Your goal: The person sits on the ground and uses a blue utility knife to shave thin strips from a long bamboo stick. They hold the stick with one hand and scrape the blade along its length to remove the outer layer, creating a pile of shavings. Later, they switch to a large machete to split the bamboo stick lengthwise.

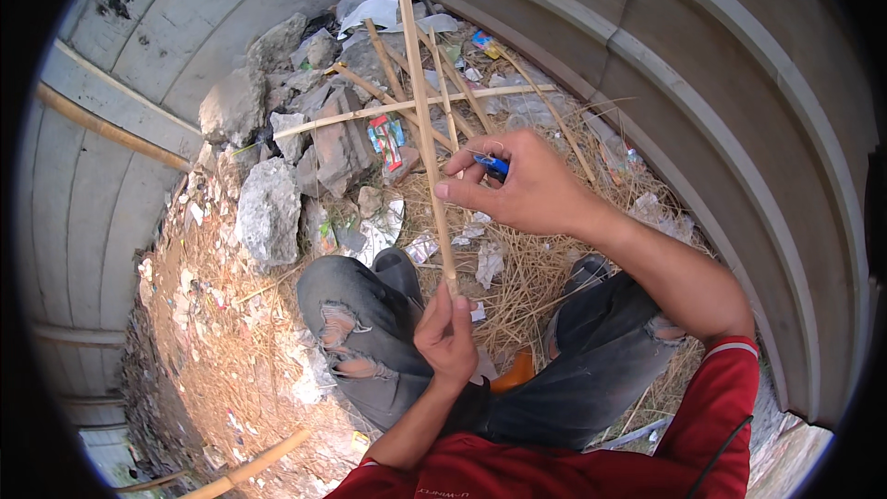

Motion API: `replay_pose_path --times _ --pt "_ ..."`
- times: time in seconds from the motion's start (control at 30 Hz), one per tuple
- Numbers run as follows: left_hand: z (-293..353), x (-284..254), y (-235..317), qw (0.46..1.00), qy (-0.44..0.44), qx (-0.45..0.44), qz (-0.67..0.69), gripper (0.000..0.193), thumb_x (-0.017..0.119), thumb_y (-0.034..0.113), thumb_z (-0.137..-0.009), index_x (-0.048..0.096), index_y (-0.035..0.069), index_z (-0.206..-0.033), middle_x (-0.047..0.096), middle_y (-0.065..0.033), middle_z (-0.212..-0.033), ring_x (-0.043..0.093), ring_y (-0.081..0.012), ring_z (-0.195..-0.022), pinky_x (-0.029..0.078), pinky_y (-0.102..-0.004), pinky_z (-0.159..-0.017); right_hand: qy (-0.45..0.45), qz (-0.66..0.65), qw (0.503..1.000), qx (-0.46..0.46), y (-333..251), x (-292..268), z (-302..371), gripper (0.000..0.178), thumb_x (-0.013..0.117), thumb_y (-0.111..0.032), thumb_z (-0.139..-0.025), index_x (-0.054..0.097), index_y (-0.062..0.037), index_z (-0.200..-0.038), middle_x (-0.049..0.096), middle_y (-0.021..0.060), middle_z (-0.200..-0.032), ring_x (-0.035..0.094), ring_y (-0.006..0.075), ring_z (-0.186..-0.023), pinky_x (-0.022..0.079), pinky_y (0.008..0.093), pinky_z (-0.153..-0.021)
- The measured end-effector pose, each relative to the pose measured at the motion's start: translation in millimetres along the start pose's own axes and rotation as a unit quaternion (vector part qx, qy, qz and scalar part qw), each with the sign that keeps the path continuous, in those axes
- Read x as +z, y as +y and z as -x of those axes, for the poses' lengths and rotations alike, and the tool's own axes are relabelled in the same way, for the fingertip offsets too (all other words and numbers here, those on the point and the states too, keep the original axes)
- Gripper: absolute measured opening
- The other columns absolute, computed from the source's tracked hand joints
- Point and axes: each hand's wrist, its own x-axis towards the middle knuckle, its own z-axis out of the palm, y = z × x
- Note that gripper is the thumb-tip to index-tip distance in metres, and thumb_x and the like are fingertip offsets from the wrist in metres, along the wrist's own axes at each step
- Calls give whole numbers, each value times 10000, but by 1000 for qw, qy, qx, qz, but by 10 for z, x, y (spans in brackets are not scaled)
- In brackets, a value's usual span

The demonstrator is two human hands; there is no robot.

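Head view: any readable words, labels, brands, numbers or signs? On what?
Red shirt: small pale lettering near the picture's lower edge, upside down; wording not copied here.
Red-and-blue wrapper by the rubble: too small to read.
Blue-and-yellow wrapper: too small to read.
Blue tool in the right hand, long pale strip: no text made out.
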Motion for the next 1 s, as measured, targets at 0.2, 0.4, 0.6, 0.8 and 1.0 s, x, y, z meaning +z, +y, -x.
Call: replay_pose_path --times 0.2,0.4,0.6,0.8,1.0 --pt "-31 -10 -3 998 -17 42 -49 376 593 81 -1023 571 -87 -1358 653 -52 -899 537 -42 -668 426 -185 -546 -35 46 998 30 -53 -91 40 208 747 -220 -927 744 -12 -920 592 -16 -642 488 35 -620 400 265 -546" --pt "-15 -57 -14 999 -7 34 -26 371 593 79 -1023 575 -80 -1358 655 -56 -910 536 -44 -667 423 -189 -544 -15 36 999 30 -36 -159 30 183 728 -194 -930 743 -13 -911 576 -31 -629 474 32 -597 383 250 -532" --pt "-25 -82 68 998 1 33 -44 359 594 60 -1017 586 -81 -1348 660 -63 -919 584 -75 -750 468 -202 -637 -24 -3 999 42 -149 -96 55 186 757 -196 -898 767 -11 -886 601 -44 -649 487 28 -604 391 240 -540" --pt "-46 -101 81 991 -10 78 -104 352 600 4 -995 595 -87 -1335 669 -89 -922 622 -119 -800 508 -245 -744 -33 -1 997 68 -101 -31 62 219 709 -193 -865 756 18 -832 655 51 -662 566 75 -639 484 292 -617" --pt "-52 -134 71 990 -18 85 -112 349 602 -5 -991 594 -96 -1328 672 -95 -922 630 -129 -802 514 -252 -749 -4 -15 999 41 -22 -16 48 210 697 -177 -856 726 27 -814 645 59 -656 559 77 -633 490 295 -622"
